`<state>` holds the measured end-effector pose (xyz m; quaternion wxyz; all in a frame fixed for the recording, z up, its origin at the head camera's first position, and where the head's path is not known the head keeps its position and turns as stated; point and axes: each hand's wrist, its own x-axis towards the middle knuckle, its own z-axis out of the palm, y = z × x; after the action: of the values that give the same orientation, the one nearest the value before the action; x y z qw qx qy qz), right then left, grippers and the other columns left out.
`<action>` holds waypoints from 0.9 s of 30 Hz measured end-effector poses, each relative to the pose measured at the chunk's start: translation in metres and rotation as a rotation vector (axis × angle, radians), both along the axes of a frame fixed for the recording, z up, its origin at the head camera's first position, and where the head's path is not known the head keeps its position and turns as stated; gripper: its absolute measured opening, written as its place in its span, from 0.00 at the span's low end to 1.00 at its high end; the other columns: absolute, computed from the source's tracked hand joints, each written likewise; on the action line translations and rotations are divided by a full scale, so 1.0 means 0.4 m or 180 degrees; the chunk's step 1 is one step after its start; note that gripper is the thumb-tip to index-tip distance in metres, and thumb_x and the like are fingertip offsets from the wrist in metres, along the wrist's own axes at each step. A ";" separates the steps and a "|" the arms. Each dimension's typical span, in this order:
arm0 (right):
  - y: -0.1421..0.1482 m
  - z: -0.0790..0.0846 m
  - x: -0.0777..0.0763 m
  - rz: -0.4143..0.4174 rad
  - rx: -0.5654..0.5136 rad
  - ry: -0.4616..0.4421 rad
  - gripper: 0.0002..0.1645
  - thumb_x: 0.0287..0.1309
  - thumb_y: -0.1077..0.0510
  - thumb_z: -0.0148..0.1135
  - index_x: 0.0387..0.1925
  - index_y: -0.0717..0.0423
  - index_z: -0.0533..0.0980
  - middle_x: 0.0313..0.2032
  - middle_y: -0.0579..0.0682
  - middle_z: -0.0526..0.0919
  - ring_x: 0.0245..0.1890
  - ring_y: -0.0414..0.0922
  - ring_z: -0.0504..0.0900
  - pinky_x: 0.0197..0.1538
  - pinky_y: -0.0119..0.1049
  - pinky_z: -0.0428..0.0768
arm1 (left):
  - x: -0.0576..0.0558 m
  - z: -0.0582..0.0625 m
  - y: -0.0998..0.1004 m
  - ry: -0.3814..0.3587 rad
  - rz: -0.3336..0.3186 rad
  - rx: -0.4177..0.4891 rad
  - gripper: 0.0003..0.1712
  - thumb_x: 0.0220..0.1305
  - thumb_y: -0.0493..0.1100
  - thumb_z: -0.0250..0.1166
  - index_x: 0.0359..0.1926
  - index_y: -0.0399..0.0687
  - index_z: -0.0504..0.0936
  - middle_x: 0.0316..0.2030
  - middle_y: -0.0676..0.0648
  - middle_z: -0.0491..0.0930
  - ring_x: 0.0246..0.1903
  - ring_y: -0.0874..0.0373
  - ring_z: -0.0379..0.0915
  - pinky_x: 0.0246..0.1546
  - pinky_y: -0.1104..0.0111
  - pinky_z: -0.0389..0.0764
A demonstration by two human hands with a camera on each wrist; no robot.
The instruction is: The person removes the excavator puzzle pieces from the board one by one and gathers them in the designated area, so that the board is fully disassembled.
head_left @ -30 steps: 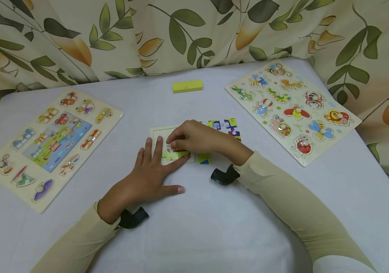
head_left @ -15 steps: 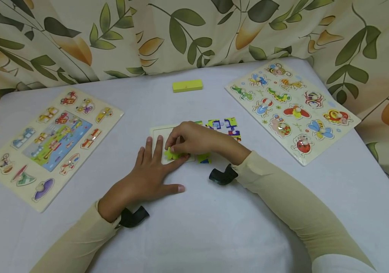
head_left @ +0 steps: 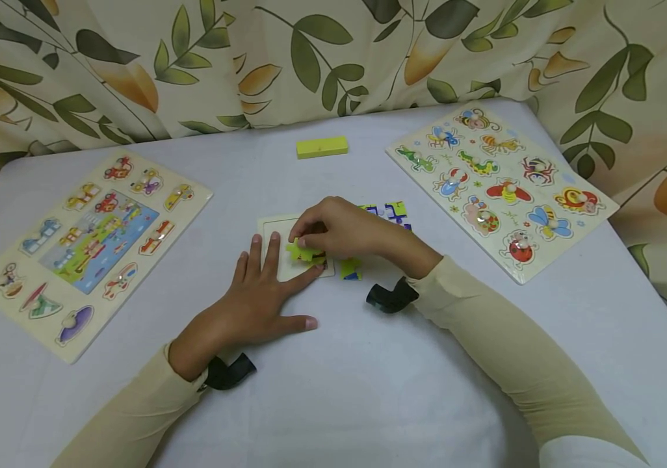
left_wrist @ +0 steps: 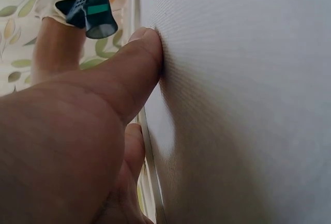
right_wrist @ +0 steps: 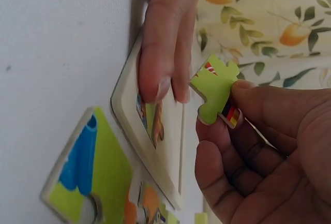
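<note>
My right hand (head_left: pixel 348 227) pinches a lime-green jigsaw piece (right_wrist: pixel 217 87) between thumb and fingers, tilted above the pale wooden puzzle tray (head_left: pixel 269 225). A red-and-white bit and a dark, red and yellow stripe mark the piece. Fingers spread, my left hand (head_left: pixel 246 309) rests on the tray's near left side, its index finger by a piece (right_wrist: pixel 150 120) lying in the tray's corner. The left thumb (left_wrist: pixel 137 61) touches the white cloth. Just right of the tray lies a loose green-and-blue piece (head_left: pixel 350 269).
More loose jigsaw pieces (head_left: pixel 395 211) lie beyond the right wrist, partly hidden. A vehicle peg puzzle (head_left: pixel 99 244) is at left, an insect peg puzzle (head_left: pixel 503 188) at right. A yellow block (head_left: pixel 322 147) sits at the back, before a leafy curtain (head_left: pixel 322 58).
The green jigsaw piece has turned and come up off the tray's near corner in my right hand, which has shifted slightly away and to the right. My left hand stays put.
</note>
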<state>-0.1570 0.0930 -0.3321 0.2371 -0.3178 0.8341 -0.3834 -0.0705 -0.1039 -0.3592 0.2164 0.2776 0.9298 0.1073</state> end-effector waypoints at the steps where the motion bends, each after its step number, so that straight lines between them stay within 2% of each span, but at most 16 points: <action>1: 0.004 0.001 0.000 -0.0013 0.0000 0.0010 0.08 0.65 0.64 0.61 0.43 0.58 0.84 0.37 0.45 0.85 0.39 0.41 0.78 0.48 0.34 0.75 | 0.000 0.000 0.000 -0.0001 0.0004 -0.0001 0.46 0.59 0.74 0.57 0.74 0.75 0.53 0.72 0.29 0.22 0.67 0.30 0.10 0.64 0.37 0.32; 6: 0.028 0.006 -0.001 -0.0050 -0.0010 0.0029 0.08 0.64 0.64 0.61 0.43 0.58 0.84 0.38 0.46 0.85 0.38 0.42 0.79 0.46 0.35 0.75 | 0.000 -0.001 -0.001 0.0013 0.0009 -0.0006 0.46 0.59 0.74 0.58 0.75 0.74 0.53 0.72 0.29 0.22 0.68 0.30 0.10 0.64 0.38 0.32; 9: 0.043 0.007 0.000 -0.0089 0.0062 0.0046 0.08 0.65 0.64 0.61 0.43 0.57 0.83 0.37 0.46 0.85 0.35 0.43 0.78 0.41 0.36 0.76 | 0.001 -0.001 -0.001 0.0019 0.0010 -0.0006 0.46 0.59 0.74 0.57 0.75 0.74 0.53 0.72 0.28 0.22 0.68 0.30 0.10 0.65 0.38 0.32; 13: 0.063 0.003 0.002 -0.0122 0.0088 0.0073 0.09 0.66 0.64 0.59 0.43 0.57 0.84 0.38 0.47 0.85 0.33 0.44 0.77 0.39 0.37 0.75 | 0.001 0.000 0.000 0.0015 0.0018 0.0000 0.46 0.58 0.74 0.58 0.75 0.74 0.53 0.72 0.29 0.22 0.68 0.30 0.10 0.65 0.38 0.32; 20: 0.093 -0.006 0.002 -0.0117 0.0023 0.0112 0.10 0.65 0.66 0.59 0.43 0.59 0.84 0.37 0.47 0.85 0.33 0.43 0.78 0.42 0.37 0.75 | 0.001 0.001 0.000 0.0011 0.0025 0.0021 0.46 0.58 0.74 0.58 0.75 0.74 0.53 0.72 0.29 0.22 0.68 0.31 0.10 0.65 0.38 0.32; 27: 0.117 -0.011 0.005 -0.0163 0.0000 0.0072 0.10 0.65 0.67 0.58 0.43 0.60 0.84 0.39 0.48 0.85 0.37 0.44 0.77 0.45 0.38 0.75 | 0.001 0.001 0.003 -0.0011 0.0051 -0.0009 0.47 0.58 0.74 0.59 0.75 0.74 0.53 0.72 0.29 0.22 0.68 0.30 0.10 0.65 0.38 0.31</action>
<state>-0.1549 0.1398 -0.3363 0.2179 -0.3007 0.8446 -0.3857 -0.0702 -0.1027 -0.3587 0.2175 0.2697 0.9318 0.1082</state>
